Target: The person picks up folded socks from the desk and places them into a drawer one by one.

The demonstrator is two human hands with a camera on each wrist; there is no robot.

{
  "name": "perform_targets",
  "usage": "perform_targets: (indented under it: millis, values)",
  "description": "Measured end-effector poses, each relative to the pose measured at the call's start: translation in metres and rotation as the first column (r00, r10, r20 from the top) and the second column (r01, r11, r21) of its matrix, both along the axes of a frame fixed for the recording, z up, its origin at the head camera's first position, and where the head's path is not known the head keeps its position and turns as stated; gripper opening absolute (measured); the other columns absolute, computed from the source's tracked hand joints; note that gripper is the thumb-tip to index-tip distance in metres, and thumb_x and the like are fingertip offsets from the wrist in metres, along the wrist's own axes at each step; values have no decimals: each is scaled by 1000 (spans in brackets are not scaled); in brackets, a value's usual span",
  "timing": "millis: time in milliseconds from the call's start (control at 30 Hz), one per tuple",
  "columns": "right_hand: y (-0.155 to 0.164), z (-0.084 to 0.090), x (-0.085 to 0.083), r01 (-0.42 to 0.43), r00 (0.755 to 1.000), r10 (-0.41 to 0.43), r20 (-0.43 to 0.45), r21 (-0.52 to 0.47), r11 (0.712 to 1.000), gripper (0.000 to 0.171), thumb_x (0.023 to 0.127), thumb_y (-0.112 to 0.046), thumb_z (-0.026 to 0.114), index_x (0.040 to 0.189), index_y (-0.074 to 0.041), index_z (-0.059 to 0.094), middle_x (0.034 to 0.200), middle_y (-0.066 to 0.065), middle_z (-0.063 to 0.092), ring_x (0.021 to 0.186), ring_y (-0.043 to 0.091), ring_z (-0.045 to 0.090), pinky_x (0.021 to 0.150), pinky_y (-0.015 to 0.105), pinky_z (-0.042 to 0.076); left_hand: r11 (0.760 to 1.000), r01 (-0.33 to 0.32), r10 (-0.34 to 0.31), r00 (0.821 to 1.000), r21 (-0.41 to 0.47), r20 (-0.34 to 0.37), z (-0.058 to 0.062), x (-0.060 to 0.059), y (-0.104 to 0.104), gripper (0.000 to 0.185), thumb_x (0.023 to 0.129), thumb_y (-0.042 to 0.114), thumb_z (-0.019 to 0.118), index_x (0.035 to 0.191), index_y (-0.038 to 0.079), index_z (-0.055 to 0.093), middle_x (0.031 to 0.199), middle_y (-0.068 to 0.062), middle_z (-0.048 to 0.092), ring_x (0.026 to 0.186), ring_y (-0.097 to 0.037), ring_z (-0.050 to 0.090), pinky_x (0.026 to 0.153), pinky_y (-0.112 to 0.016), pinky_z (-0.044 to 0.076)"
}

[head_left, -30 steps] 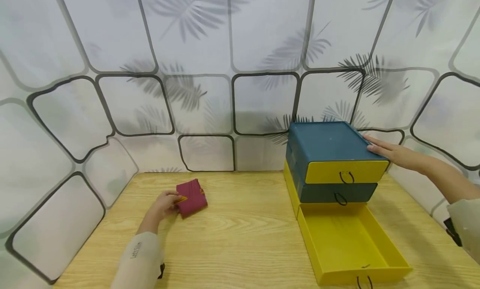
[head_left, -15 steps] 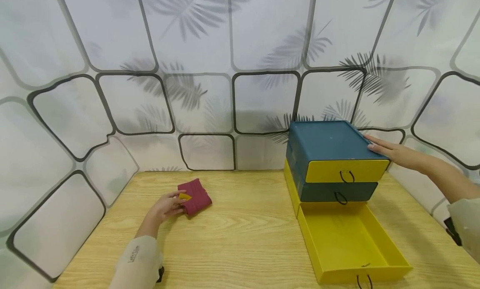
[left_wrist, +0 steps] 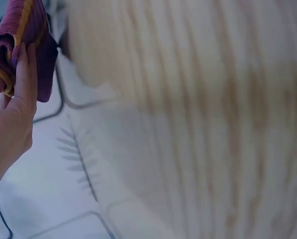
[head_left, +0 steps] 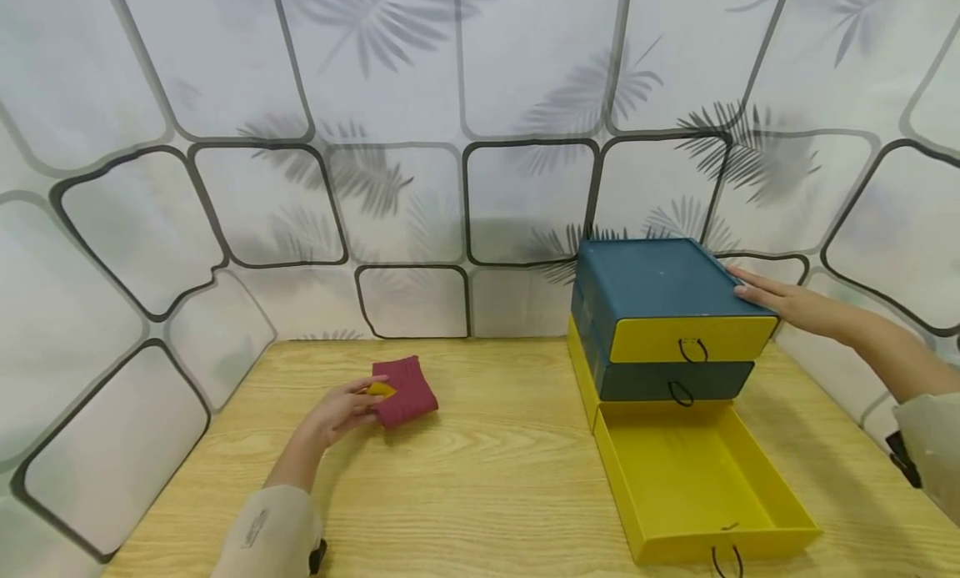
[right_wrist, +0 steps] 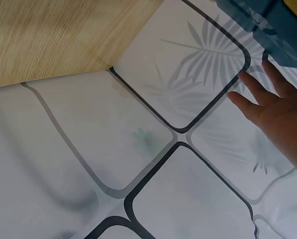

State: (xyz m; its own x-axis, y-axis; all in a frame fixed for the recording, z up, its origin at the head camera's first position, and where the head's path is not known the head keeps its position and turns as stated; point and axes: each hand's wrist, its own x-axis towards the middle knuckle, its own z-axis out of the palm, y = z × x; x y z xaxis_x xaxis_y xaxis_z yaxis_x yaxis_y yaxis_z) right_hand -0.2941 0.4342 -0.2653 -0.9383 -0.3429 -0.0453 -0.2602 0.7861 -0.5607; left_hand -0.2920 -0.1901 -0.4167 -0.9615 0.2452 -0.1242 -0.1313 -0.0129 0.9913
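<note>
A folded maroon cloth (head_left: 405, 392) with a yellow edge lies on the wooden table (head_left: 487, 469), left of centre. My left hand (head_left: 347, 409) pinches its near edge; in the left wrist view the fingers (left_wrist: 19, 74) curl round the cloth (left_wrist: 24, 35). At the right stands a blue and yellow drawer unit (head_left: 660, 311) with three drawers. Its bottom yellow drawer (head_left: 697, 486) is pulled out and shows nothing inside. My right hand (head_left: 780, 299) rests flat with straight fingers against the unit's top right edge, also seen as the right hand (right_wrist: 275, 107) in the right wrist view.
White panels with black outlines and leaf prints (head_left: 420, 186) wall in the table at the back and both sides. The two upper drawers are closed, each with a black loop handle (head_left: 693, 350). Bare wood lies between the cloth and the drawer unit.
My left hand has slid the maroon cloth to the right across the table, toward the drawer unit. The right hand has stayed on the unit.
</note>
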Motion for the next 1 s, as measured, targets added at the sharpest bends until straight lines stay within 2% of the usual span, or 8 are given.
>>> perform_targets:
  millis: [67,133,233,267,400,533,867,1000]
  values:
    - [-1,0,0,0,1000,0,-1,2,1000,62,101,-33,29,146,-15,-9,143,35,-4,123,60,0,86,73,9,997,67,-66,997,29,-50,2,2,3,44,90,2,55,133,-1,46,124,-24,47,91,-15,59,78,-28,49]
    - [-2,0,0,1,1000,-1,0,3,1000,62,101,-33,28,146,-14,-9,143,35,-4,123,60,0,86,73,9,993,116,-112,990,38,-87,5,4,9,44,90,4,56,133,0,46,134,-29,35,98,-18,57,83,-31,47]
    - [-3,0,1,-6,1000,6,1,-3,1000,62,102,-32,29,146,-11,-9,143,36,-5,123,60,0,86,73,8,991,131,-128,986,21,-102,12,9,22,46,90,3,54,135,-2,43,141,-29,22,106,-21,52,88,-34,45]
    - [-3,0,1,-4,1000,4,1,-1,1000,62,101,-32,29,146,-11,-9,143,36,-4,123,60,0,86,73,8,993,115,-114,989,6,-92,15,12,28,47,91,1,52,136,-4,40,141,-29,19,108,-22,51,89,-35,44]
    - [-3,1,2,-5,1000,5,-1,1,1000,62,101,-33,29,146,-12,-9,143,35,-5,124,59,-1,86,73,8,994,112,-111,991,9,-78,26,21,49,45,92,-3,47,136,-6,37,131,-23,35,102,-19,52,88,-35,44]
    - [-2,2,4,-7,1000,7,4,-6,1000,63,101,-34,29,146,-13,-9,144,34,-6,124,59,-3,85,73,7,989,143,-140,987,28,-82,33,30,66,44,92,-3,48,135,-6,40,117,-15,48,94,-16,55,85,-33,46]
    - [-4,2,4,-1,1000,1,1,-2,1000,63,101,-35,29,146,-14,-8,143,35,-4,123,60,-1,85,74,8,974,219,-215,974,65,-69,32,47,104,42,89,0,55,131,-2,48,116,-14,51,99,-22,55,83,-35,47]
    - [-3,2,4,-4,1000,4,0,0,1000,63,101,-35,29,146,-13,-9,143,35,-5,123,60,-1,85,74,8,959,272,-267,962,86,-63,34,55,121,41,89,0,56,129,-2,50,114,-12,52,103,-23,54,84,-36,46]
